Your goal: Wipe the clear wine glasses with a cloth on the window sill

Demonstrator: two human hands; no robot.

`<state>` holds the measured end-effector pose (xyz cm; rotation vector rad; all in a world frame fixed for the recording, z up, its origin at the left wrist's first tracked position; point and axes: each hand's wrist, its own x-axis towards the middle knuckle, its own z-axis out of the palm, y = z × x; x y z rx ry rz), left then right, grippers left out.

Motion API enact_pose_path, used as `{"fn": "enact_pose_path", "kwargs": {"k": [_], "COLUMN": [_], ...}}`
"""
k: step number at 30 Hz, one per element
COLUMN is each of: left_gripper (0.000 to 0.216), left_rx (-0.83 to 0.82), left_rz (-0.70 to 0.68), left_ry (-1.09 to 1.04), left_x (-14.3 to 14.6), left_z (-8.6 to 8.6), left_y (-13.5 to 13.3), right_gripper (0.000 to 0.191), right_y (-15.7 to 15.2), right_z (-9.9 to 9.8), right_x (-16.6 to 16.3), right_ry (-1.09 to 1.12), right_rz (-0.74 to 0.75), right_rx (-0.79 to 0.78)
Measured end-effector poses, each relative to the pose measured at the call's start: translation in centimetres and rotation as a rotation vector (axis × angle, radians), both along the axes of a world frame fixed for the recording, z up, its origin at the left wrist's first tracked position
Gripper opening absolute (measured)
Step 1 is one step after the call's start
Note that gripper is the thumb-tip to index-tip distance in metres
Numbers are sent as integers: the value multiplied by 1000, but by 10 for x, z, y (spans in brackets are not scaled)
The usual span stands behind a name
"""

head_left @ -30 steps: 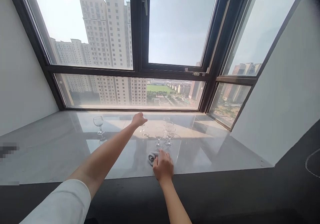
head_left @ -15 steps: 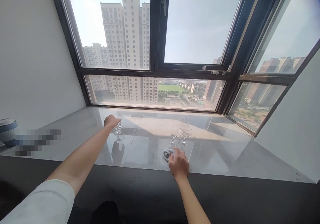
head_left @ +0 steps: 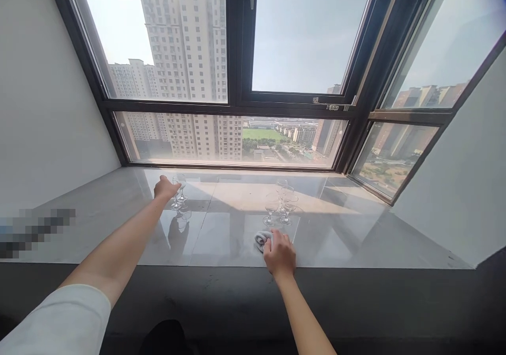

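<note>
At the left of the sill, my left hand (head_left: pixel 166 188) reaches out with its fingers closed around the upper part of a clear stemmed glass (head_left: pixel 176 204). Another stemmed glass (head_left: pixel 182 195) stands right beside it, and the hand partly hides both. Near the sill's front edge, my right hand (head_left: pixel 280 252) is closed on a crumpled grey cloth (head_left: pixel 262 240) that rests on the surface. Just beyond that hand, several clear stemmed glasses stand upright close together, with one glass (head_left: pixel 269 219) at the front left and another glass (head_left: pixel 286 219) beside it.
The shiny grey tiled sill (head_left: pixel 233 249) ends in a straight front edge. Behind it rises a dark-framed window (head_left: pixel 233 107), with buildings outside. White walls close in the left (head_left: pixel 51 107) and right sides. A blurred patch (head_left: pixel 37 233) covers something at the far left.
The camera view has turned slightly, so the scene sits further left. Both hands keep about the same places beside the glasses and on the cloth.
</note>
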<state>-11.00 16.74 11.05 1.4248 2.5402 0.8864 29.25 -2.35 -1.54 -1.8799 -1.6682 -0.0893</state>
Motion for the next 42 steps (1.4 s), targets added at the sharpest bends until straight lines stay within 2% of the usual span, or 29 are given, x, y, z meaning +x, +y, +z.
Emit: {"fn": "enact_pose_path", "kwargs": {"k": [6,9,11,13,16,19,20,22,24,27,30,33,38,42], "left_gripper": [99,90,78,68,61,72,79,91,101,88,65,59,54,55], "left_rx": [40,192,333,418,411,257,213,156,101,-9,-1,47,123,169], "left_rz": [34,93,56,-80,-434,-826,-891,-923,-879,-853,-829,-748,-461,-120], "left_ry": [-19,94,167,190,107,-19,-64,-150,-219,-321,-327,-289,-306,-282], "left_x": [12,28,49,79,144,217,241,282,312,333,326,291,189,98], "left_z": [-1,4,12,20,22,7,0,-15,-26,-34,-35,-39,-46,-42], "left_y": [-9,-18,-26,-33,-46,-59,-63,-70,-72,-68,-63,-64,-81,-93], "right_gripper": [28,29,29,29,29,29,28,27,26,25,24,23,25,27], "right_y": [-1,-1,-2,-1,-1,-1,-1,-2,-2,-1,0,0,-3,-3], "right_z": [1,1,0,0,1,2,2,3,3,3,2,1,3,3], "right_x": [0,0,0,0,0,-1,-1,-1,-1,-1,-1,-1,1,1], "right_ry": [0,9,14,13,7,0,-2,-9,-17,-26,-22,-9,13,2], "right_rz": [1,16,21,19,12,2,1,4,3,-7,-11,-13,17,16], "right_rx": [-19,-6,1,6,-7,-18,-14,1,13,30,39,36,1,-11]}}
